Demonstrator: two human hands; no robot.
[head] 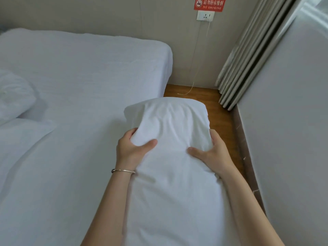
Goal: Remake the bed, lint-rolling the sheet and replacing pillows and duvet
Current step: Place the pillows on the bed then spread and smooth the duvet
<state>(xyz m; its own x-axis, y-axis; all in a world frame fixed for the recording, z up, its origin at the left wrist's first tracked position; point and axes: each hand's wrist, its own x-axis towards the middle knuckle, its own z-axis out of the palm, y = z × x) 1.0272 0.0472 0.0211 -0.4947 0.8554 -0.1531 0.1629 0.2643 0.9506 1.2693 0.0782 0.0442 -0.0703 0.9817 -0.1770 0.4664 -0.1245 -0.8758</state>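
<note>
I hold a white pillow lengthwise in front of me, over the right edge of the bed. My left hand, with a thin bracelet at the wrist, grips its left side, thumb on top. My right hand grips its right side, thumb pressed into the cover. The bed's white sheet lies flat and bare across the middle. At the left edge lies a second white pillow, with the white duvet bunched below it.
A narrow strip of wooden floor runs between the bed and the white wall on the right. Grey curtains hang in the corner. A wall socket with a dangling white cable sits under a red no-smoking sign.
</note>
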